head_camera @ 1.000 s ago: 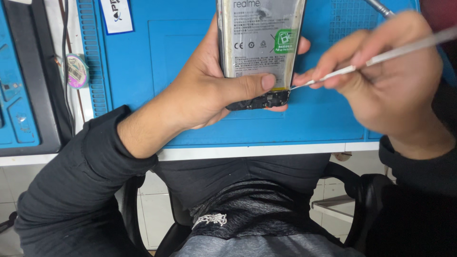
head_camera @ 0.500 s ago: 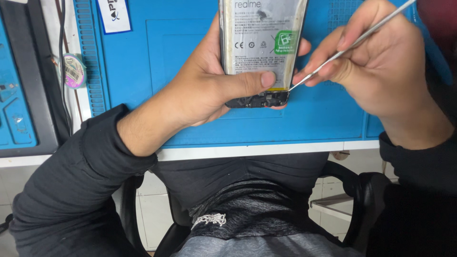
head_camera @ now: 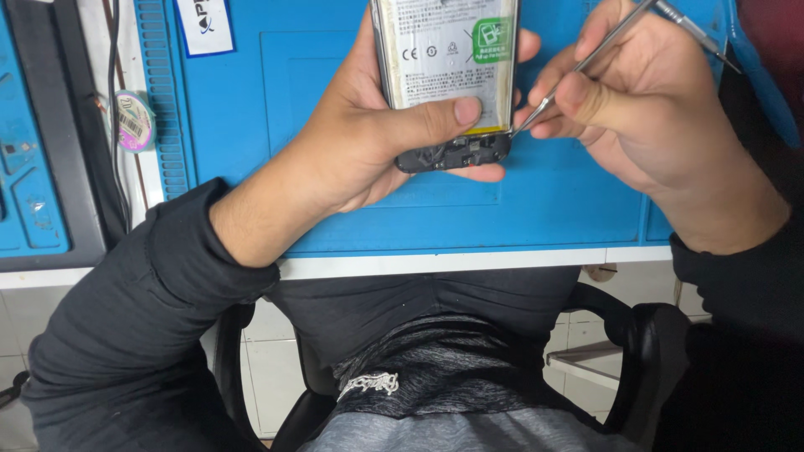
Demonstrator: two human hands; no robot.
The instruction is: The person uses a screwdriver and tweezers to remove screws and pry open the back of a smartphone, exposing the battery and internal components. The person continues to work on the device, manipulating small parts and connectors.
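- The left hand grips an opened smartphone from the left side, with the thumb laid across the lower end of the silver battery and the fingers wrapped behind; their tips show at the phone's right edge.
- The phone is held above the blue work mat, back cover off, its far end cut off by the top of the frame. A green sticker sits on the battery's right side.
- The dark bottom board of the phone is exposed just below the thumb.
- The right hand is closed round a thin metal probe, pinched between thumb and forefinger like a pen. The probe slants down to the left, and its tip meets the right corner of the phone, where the battery ends and the bottom board begins.
- A second slim tool lies on the mat beyond the right hand.
- At far left, a small roll of tape rests beside a black cable.
- The mat lies on a white table edge, nearest the person, who sits in a black chair.
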